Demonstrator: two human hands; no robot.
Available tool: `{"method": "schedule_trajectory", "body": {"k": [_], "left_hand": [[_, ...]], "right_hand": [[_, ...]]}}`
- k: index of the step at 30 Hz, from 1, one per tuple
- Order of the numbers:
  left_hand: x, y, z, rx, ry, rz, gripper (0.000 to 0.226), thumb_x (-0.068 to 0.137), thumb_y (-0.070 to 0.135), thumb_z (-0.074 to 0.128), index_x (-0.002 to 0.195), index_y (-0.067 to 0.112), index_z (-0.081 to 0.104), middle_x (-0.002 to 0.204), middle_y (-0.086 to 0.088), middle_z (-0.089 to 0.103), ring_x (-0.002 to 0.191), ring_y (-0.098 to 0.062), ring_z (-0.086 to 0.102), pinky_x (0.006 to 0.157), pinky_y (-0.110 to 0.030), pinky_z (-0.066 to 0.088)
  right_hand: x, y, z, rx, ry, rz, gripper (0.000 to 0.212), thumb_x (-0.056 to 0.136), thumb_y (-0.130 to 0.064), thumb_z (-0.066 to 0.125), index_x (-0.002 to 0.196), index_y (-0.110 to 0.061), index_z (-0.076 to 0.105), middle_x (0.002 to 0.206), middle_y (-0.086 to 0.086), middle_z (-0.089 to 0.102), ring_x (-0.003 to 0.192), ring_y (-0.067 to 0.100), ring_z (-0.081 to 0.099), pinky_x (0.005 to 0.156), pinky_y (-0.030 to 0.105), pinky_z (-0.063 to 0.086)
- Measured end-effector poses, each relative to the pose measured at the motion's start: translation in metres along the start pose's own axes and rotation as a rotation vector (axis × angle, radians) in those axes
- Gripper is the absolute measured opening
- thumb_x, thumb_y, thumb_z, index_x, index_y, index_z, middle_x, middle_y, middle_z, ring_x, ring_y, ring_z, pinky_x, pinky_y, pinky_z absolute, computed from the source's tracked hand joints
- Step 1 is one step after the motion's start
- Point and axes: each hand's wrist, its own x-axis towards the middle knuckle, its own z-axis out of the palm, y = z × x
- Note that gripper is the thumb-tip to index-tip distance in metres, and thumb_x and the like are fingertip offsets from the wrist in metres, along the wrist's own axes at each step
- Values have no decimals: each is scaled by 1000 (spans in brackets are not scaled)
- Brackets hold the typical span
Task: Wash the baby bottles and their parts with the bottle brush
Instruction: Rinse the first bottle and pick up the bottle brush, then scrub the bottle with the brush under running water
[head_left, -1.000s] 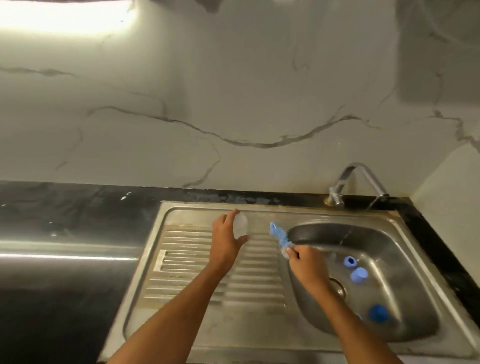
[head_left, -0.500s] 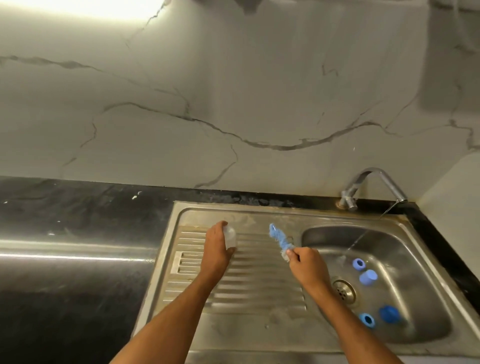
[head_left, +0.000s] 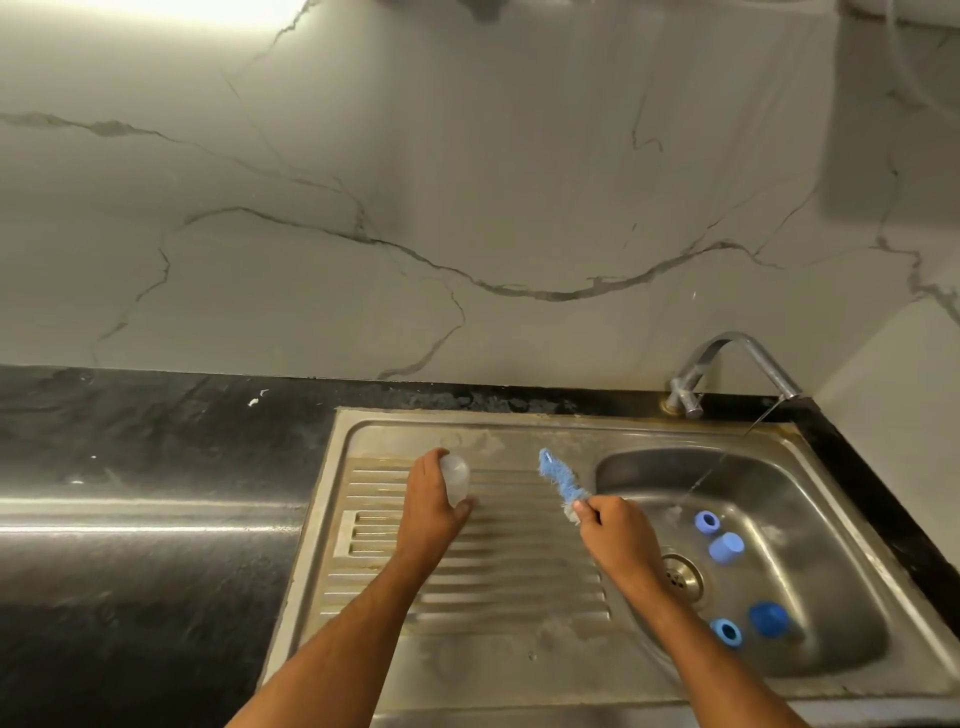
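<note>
My left hand (head_left: 434, 506) grips a clear baby bottle (head_left: 457, 477) low over the ribbed drainboard (head_left: 519, 561). My right hand (head_left: 615, 535) holds the blue bottle brush (head_left: 560, 480) by its handle, bristles pointing up and left over the drainboard's right side. Several blue bottle parts lie in the sink basin (head_left: 810, 519): a ring (head_left: 707, 522), a pale cap (head_left: 725, 547), a darker cap (head_left: 769, 619) and another ring (head_left: 726, 632).
The tap (head_left: 727, 364) at the back right runs a thin stream into the basin. The drain (head_left: 681, 574) sits by my right wrist. Black countertop (head_left: 145, 519) stretches to the left. A marble wall rises behind, and another wall closes in on the right.
My left hand with the bottle has come lower onto the drainboard and a little left. The camera has shifted, showing more of the basin. The brush hand stays roughly in place.
</note>
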Motion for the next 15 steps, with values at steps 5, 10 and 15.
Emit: {"method": "schedule_trajectory", "body": {"k": [5, 10, 15], "left_hand": [[1, 4, -4, 3, 13, -9, 82, 75, 29, 86, 141, 25, 37, 135, 4, 47, 121, -14, 49, 101, -32, 50], [4, 13, -13, 44, 63, 8, 80, 74, 36, 86, 139, 26, 41, 134, 5, 50, 120, -13, 50, 102, -35, 51], [9, 37, -22, 97, 188, 140, 67, 77, 35, 84, 132, 22, 49, 126, 5, 55, 119, -13, 51, 107, -37, 45]], "right_hand": [[4, -2, 1, -12, -1, -15, 41, 98, -33, 55, 58, -26, 55, 51, -8, 55, 48, 8, 53, 45, 22, 32], [5, -4, -1, -10, -2, -11, 39, 99, -34, 55, 62, -23, 60, 54, -8, 57, 49, 7, 54, 45, 22, 32], [3, -6, -9, 1, 8, -11, 37, 98, -35, 54, 67, -18, 66, 57, -8, 60, 52, 7, 55, 46, 25, 35]]}}
